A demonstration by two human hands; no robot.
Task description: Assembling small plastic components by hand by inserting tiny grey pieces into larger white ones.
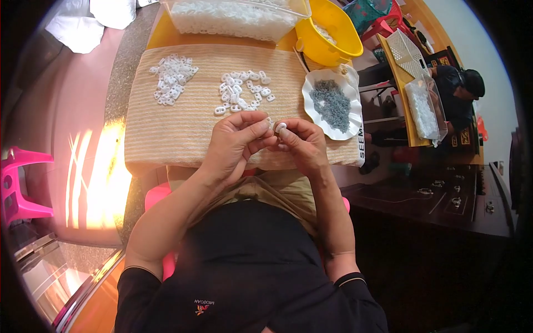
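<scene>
My left hand [236, 140] and my right hand [304, 145] meet over the near part of the table, fingertips almost touching. Between the right thumb and fingers I pinch a small white plastic part [281, 127]. The left thumb and forefinger are closed on something small and pale, mostly hidden. Just beyond my hands lies a loose group of white plastic parts [241, 90] with oval holes. A denser pile of similar white parts [171, 79] is at the left. Right of my hands, a white scalloped dish [312, 115] holds many tiny grey pieces [333, 105].
A striped tan cloth [166, 133] covers the table. At its far side stand a clear bin [239, 34] of white parts and a yellow basin [319, 47]. A pink stool [25, 183] is at the left. Another person [458, 94] sits at the right beside a clear tray [425, 111].
</scene>
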